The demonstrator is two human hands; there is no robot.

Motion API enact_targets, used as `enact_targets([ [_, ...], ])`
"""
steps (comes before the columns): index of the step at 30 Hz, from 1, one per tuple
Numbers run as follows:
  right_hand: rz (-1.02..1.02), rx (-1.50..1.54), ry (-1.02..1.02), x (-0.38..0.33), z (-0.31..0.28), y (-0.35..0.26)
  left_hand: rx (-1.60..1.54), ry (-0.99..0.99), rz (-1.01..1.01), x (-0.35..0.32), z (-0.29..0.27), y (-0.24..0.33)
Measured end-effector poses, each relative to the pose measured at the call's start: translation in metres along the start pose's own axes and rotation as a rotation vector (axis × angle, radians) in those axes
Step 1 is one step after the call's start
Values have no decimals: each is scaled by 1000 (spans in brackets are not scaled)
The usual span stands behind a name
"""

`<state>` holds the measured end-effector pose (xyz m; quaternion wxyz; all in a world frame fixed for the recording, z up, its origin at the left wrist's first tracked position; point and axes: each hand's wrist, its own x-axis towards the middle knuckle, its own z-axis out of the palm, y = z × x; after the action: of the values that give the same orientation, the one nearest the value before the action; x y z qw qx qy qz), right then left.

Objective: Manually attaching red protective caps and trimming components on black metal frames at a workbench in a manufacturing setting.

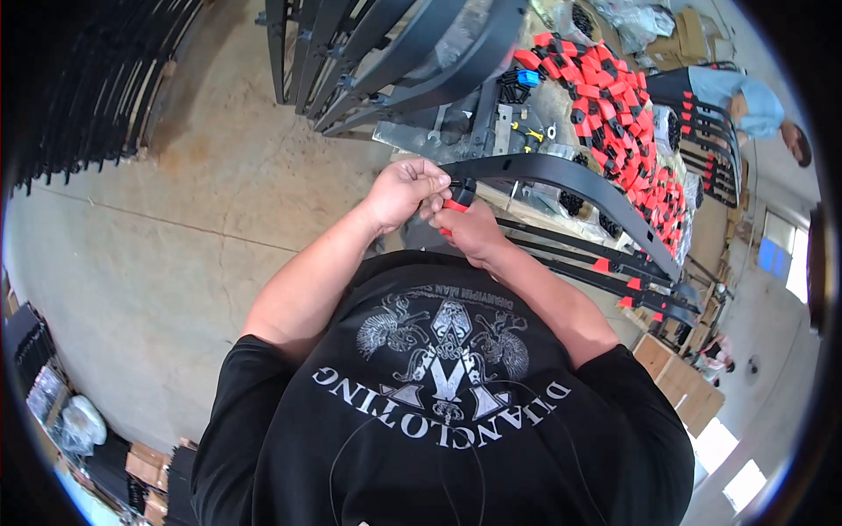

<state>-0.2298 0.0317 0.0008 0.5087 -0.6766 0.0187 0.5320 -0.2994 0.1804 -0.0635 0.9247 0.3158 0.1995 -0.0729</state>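
A black curved bar [561,171] runs from my hands out to the right, its near end at my fingertips. My left hand [405,195] is closed in a pinch at that end; what sits between its fingers is too small to make out. Close beside it, my right hand [475,232] is closed around a red-and-black plastic piece [456,206], held against the bar's end. Part of that piece is hidden by the fingers. More black bars [561,250] with red pieces on them lie below the curved bar.
A large heap of red-and-black plastic pieces [614,105] covers the bench, near a yellow-and-black tool [528,136] and a blue item [527,78]. Black curved frames [403,88] stand ahead. Racked black bars [96,88] stand far left. Another person [754,101] is at the far right.
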Motion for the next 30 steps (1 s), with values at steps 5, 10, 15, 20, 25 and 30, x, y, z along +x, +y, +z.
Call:
enact_targets([
  [5,95,-100,59,13,-6,16,-2,95,33,-9,-19,-4],
  [10,-54,-56,25,24,-5,25,-54,50,49,-12,-18,-19],
  [15,-186,-50,32,36,-1,39,-157,44,75,-8,-24,-28],
  [20,-229,-25,-22,33,8,27,-142,33,82,-9,-25,-19],
  [25,-36,-150,51,30,-7,29,-101,15,84,-8,-26,-19],
  [30,-53,-54,-21,18,7,10,-106,-12,117,-8,-21,-23],
])
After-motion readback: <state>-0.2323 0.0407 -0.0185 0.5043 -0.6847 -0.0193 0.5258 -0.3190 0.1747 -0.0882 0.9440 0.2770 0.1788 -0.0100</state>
